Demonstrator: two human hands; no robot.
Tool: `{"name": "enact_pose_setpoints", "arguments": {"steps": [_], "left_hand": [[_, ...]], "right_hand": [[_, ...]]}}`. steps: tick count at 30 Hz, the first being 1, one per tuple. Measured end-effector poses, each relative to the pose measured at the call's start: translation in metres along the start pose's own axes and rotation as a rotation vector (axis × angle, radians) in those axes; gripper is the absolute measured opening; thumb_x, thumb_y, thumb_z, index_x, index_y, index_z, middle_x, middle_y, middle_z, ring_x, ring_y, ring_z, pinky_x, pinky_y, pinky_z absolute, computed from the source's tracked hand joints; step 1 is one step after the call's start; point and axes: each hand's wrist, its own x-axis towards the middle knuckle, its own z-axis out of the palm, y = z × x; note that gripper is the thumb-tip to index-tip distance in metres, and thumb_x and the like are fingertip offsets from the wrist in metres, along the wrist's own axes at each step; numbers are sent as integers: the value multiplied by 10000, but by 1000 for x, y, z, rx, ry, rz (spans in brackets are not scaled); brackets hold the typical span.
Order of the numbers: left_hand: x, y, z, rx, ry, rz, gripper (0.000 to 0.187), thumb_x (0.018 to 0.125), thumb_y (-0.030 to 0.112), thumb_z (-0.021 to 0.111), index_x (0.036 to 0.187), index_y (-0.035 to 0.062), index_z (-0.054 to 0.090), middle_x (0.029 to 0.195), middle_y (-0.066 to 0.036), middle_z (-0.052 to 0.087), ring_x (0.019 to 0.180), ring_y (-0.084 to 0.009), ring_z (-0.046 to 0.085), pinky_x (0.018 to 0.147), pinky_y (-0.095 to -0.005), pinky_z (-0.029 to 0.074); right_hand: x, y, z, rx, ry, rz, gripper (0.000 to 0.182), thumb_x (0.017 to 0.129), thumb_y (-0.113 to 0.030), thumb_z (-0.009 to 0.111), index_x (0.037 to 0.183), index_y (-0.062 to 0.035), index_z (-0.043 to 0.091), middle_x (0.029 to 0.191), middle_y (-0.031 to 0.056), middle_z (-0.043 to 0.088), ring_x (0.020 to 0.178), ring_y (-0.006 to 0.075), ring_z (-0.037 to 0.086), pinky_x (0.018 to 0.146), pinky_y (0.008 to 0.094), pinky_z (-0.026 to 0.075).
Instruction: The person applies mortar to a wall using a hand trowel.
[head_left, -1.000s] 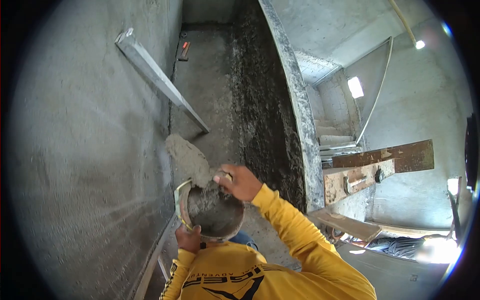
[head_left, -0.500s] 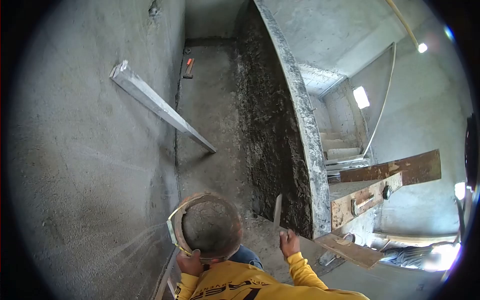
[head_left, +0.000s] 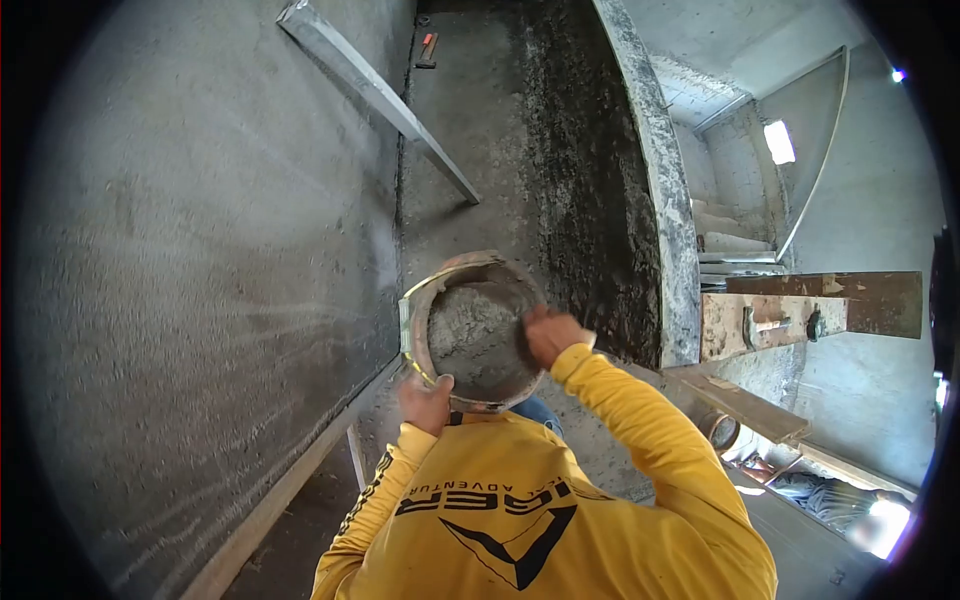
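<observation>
A round bucket of grey mortar is held in front of my body. The fingers of my left hand are closed on its near left rim. My right hand is closed at the bucket's right side, over the rim. The trowel blade is not visible now, and the hand hides what it holds. Beyond the bucket, dark wet mortar coats the inner face of a low wall with a pale top edge.
A metal straightedge leans on the left wall. A hammer lies on the floor farther off. Right of the low wall are a stained board, a plank and stairs.
My right hand has moved left from beside the low wall's end to the bucket. The bucket and my left hand appear higher and farther right. The view has shifted.
</observation>
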Motion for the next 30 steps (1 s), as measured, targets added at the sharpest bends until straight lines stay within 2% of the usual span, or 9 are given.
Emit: {"name": "enact_pose_setpoints", "arguments": {"steps": [1, 5, 9, 13, 16, 19, 24, 27, 30], "left_hand": [[-5, 3, 2, -24, 7, 6, 215, 807, 143, 715, 836, -55, 636, 655, -136, 622, 605, -226, 601, 613, -393, 493], [-18, -1, -2, 51, 0, 29, 195, 811, 122, 707, 845, -58, 640, 673, -148, 645, 615, -216, 625, 614, -375, 503], [-38, -12, 3, -65, 47, 147, 199, 811, 123, 703, 870, -59, 650, 684, -163, 647, 610, -223, 625, 616, -377, 507], [-52, -20, 1, -18, 8, 124, 220, 811, 132, 690, 906, -64, 659, 701, -176, 653, 609, -229, 624, 621, -379, 511], [-60, -27, 0, 79, -24, 129, 227, 810, 136, 683, 916, -63, 662, 706, -176, 656, 606, -228, 621, 623, -380, 513], [-69, -16, 3, 56, -39, 144, 218, 809, 144, 693, 888, -56, 659, 691, -171, 651, 609, -226, 618, 621, -385, 510], [-78, -16, 6, 118, -45, 181, 214, 813, 142, 707, 856, -61, 654, 687, -168, 660, 642, -206, 638, 624, -386, 508], [-83, -17, 1, 81, -47, 198, 256, 801, 148, 691, 914, -80, 670, 702, -229, 659, 638, -292, 678, 637, -409, 522], [-82, -36, 2, 74, 17, 155, 260, 795, 159, 706, 887, -81, 667, 688, -220, 655, 631, -284, 672, 636, -408, 522]], "right_hand": [[-5, -14, 6, 28, -111, -18, 217, 886, -101, 564, 1054, 4, 652, 1080, 195, 673, 1062, 354, 684, 852, 434, 599], [-73, -20, 6, 137, -13, -255, 221, 903, -161, 612, 1046, 2, 656, 1069, 231, 677, 917, 384, 712, 809, 466, 587], [-92, -44, -11, 530, -46, 18, 281, 948, -259, 623, 1002, 12, 675, 985, 265, 700, 881, 444, 694, 805, 517, 566], [-80, -27, -4, 240, -391, 47, 251, 899, -220, 626, 926, 3, 737, 1010, 265, 726, 941, 425, 717, 851, 499, 579], [-104, 0, -36, 79, -332, 69, 244, 883, -201, 628, 970, -8, 750, 998, 249, 734, 938, 403, 727, 843, 491, 587], [-132, 21, -20, 74, -63, 158, 263, 875, -181, 620, 1034, -19, 752, 1001, 249, 735, 937, 388, 734, 831, 475, 595], [-114, -41, 56, 293, -363, 118, 320, 951, -239, 604, 1140, 2, 694, 1020, 281, 717, 927, 432, 709, 810, 523, 565], [-112, -72, 69, 568, -112, 14, 388, 986, -349, 599, 1082, 17, 684, 943, 294, 701, 882, 462, 686, 773, 542, 535], [-131, -63, 45, 611, -63, 35, 393, 976, -363, 621, 1097, 6, 675, 936, 293, 706, 925, 474, 683, 811, 538, 534]]}}
